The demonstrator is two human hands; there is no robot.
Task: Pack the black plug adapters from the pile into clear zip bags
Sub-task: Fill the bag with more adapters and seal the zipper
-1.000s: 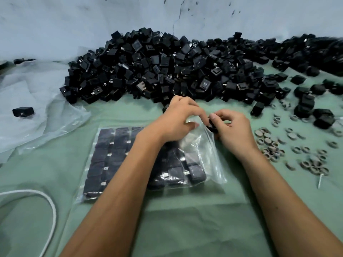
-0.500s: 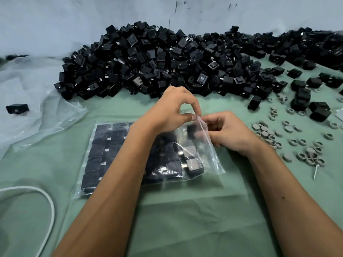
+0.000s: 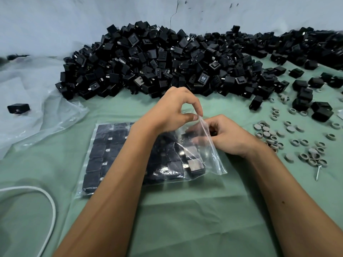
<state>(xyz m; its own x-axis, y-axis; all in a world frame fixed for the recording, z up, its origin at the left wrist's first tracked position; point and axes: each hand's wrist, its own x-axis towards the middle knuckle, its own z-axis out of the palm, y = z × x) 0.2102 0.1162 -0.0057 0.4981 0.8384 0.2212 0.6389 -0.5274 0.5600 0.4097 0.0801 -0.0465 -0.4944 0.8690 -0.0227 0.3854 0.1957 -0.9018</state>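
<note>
Left hand [image 3: 172, 110] pinches the top corner of the zip bag [image 3: 213, 154] between thumb and index finger, holding the open mouth up off the green cloth [image 3: 185, 219], with the other fingers curled loosely above. Right hand [image 3: 228, 136] is at the bag's mouth with its fingers reaching inside behind the plastic; they look curled round something dark, probably an adapter, but the plastic blurs it so I can't really tell what's in the grip. The bag lies flat in the middle of the cloth, mouth to the right, already mostly full: packed adapters [image 3: 104, 147] sit in neat rows on its left side, and a few more lie looser near the mouth, partly hidden under the left forearm. The big pile [image 3: 157, 62] of black adapters runs along the wall behind the hands, well apart from the bag, and thins out into scattered ones at the right. One stray adapter [image 3: 18, 108] sits alone on the crumpled plastic sheet [image 3: 37, 93] at the far left. On the right, beside the right wrist, there's a spread of small grey rings [image 3: 289, 140], with a screw [image 3: 318, 171] just at their near edge. A white cord [image 3: 47, 197] loops in at bottom left.
</note>
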